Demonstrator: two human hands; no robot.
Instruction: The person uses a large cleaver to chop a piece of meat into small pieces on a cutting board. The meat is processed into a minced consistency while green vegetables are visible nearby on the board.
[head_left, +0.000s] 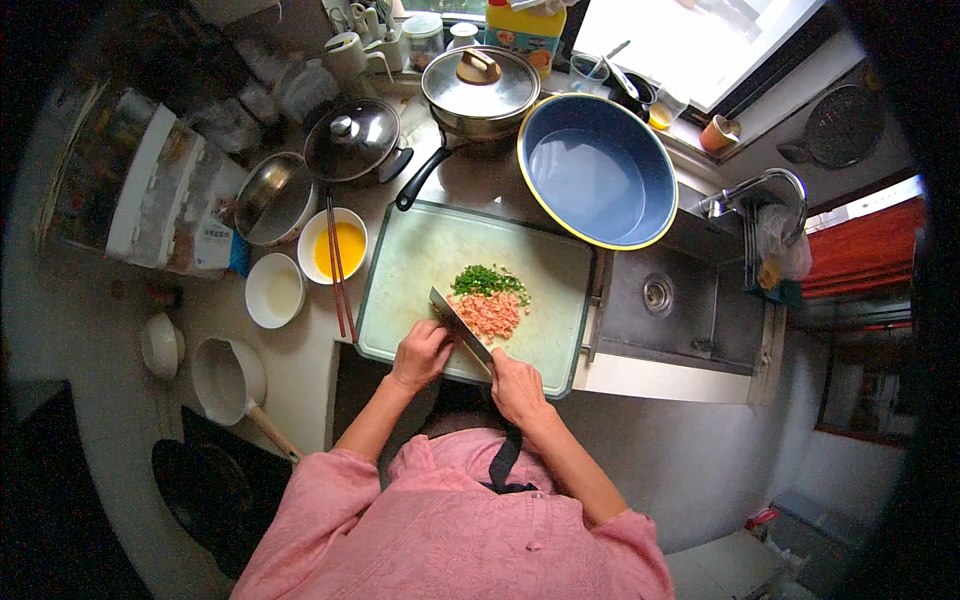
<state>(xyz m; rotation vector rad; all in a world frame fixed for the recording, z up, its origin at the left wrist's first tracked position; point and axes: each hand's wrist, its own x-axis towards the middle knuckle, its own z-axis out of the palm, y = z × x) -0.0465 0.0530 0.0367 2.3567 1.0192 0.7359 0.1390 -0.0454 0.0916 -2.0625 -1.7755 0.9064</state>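
In the head view my right hand (519, 388) grips the handle of a kitchen knife (460, 325), its broad blade slanting up and left over the cutting board (405, 247). My left hand (422, 352) is curled close against the blade's left side; whether its fingers pinch anything is hidden. Just right of the blade lies a heap of diced pink meat, perhaps ham or sausage (491, 315). Chopped green onion (487, 280) forms a pile touching its far side. The pale green board has a dark rim and lies in front of me.
Left of the board stand a bowl of beaten egg (345, 251) with chopsticks (335, 277) across it, and another white bowl (275, 291). Beyond are lidded pans (480, 86) and a large blue basin (600, 172) holding water. A sink (660, 330) lies right, a saucepan (229, 381) left.
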